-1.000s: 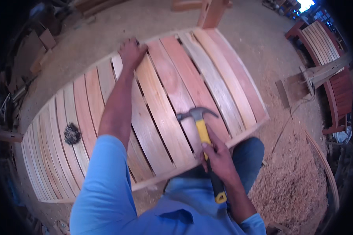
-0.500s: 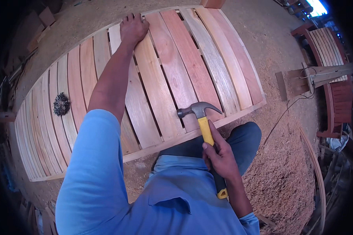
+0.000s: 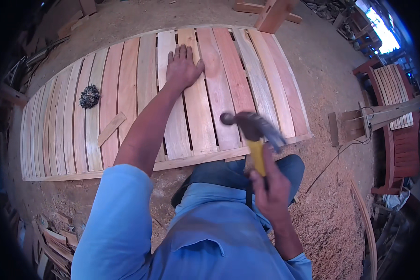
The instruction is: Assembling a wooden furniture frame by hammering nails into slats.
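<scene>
A long panel of pale and reddish wooden slats [image 3: 218, 100] lies across in front of me, with narrow gaps between the boards. My left hand [image 3: 184, 70] rests flat on the slats toward the far side, fingers stretched out and holding nothing. Wrapped around a yellow handle, my right hand [image 3: 270, 191] holds a claw hammer [image 3: 251, 126] above the panel's near edge. Motion blurs the hammer's head and claw. Left of my forearm, a small loose wood strip [image 3: 112, 129] lies slantwise on the slats. Farther left sits a round dark heap of small pieces, perhaps nails [image 3: 89, 96].
A wooden block [image 3: 273, 16] stands at the panel's far right corner. Wood shavings [image 3: 329, 228] cover the ground at lower right. Beyond them are a timber post [image 3: 392, 112] with a cord and reddish slatted furniture [image 3: 406, 156]. Scrap boards [image 3: 56, 238] lie at lower left.
My left hand has come from the panel's far edge nearer to me, flat on the slats. The hammer has moved slightly up and right. The whole view has shifted, uncovering the loose strip.
</scene>
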### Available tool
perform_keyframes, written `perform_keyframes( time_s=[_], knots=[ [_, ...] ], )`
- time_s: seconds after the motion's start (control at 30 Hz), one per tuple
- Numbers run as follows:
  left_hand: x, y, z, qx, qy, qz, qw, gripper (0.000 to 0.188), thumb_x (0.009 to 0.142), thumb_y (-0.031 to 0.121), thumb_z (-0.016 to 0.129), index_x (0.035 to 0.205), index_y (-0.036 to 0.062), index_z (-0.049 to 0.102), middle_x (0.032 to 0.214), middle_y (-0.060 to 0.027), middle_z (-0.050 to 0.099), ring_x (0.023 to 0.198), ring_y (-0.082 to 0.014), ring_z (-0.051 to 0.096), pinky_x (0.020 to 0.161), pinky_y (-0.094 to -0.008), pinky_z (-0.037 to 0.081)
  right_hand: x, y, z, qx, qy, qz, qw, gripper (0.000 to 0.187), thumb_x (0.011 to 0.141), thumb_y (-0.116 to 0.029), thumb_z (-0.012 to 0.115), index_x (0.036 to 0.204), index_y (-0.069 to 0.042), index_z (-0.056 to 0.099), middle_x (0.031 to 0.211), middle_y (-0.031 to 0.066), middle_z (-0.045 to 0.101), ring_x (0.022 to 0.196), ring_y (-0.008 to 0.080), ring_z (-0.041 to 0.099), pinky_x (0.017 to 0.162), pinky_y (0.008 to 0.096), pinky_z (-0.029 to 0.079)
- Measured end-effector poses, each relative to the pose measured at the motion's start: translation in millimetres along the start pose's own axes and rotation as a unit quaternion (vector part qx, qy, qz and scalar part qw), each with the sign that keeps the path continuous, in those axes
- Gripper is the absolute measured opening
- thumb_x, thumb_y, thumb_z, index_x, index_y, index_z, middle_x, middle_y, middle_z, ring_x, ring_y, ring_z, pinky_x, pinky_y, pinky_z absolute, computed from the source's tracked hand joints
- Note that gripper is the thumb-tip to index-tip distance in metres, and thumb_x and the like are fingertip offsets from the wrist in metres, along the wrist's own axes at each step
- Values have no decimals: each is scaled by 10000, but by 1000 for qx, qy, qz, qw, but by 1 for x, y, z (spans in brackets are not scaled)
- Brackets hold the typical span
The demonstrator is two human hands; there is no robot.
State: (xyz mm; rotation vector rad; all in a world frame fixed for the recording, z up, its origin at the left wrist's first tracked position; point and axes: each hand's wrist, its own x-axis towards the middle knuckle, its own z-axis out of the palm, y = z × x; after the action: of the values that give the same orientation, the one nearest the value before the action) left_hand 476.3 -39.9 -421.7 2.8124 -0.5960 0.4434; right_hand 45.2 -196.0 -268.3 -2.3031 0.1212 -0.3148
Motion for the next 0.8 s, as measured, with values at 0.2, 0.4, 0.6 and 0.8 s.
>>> perform_keyframes(
  time_s=[0.2,0.4,0.6,0.8],
  knots=[
    [-19,6,-11,14,-29,-23,999,905,1112,607,445,1738,-44,379,1832,-256,347,1720,-392,297,1402,-590,202,11,-55,-23,229,299,-159,913,534,1184,-196,578,1666,-1,452,983,114,690,722,150,646,656,275,552],
    [-18,15,-14,31,-30,-32,999,899,1111,599,447,1726,-55,396,1816,-258,377,1704,-387,331,1395,-591,216,-34,19,17,-117,-33,-87,989,524,1081,-111,721,1577,-13,586,1009,224,738,763,392,726,727,465,608],
    [-22,12,-4,22,32,-14,999,851,1099,559,504,1674,-67,464,1762,-292,443,1650,-415,418,1361,-629,278,-9,2,23,5,1,-49,999,695,1115,-26,624,1772,-65,401,922,158,736,690,219,689,666,369,576],
    [-19,14,-10,12,24,-20,999,855,1107,570,489,1689,-55,448,1775,-282,429,1668,-409,391,1369,-626,265,-36,33,19,-21,29,-88,995,599,1128,-150,648,1667,16,447,900,138,693,685,235,677,641,366,588]
  ],
)
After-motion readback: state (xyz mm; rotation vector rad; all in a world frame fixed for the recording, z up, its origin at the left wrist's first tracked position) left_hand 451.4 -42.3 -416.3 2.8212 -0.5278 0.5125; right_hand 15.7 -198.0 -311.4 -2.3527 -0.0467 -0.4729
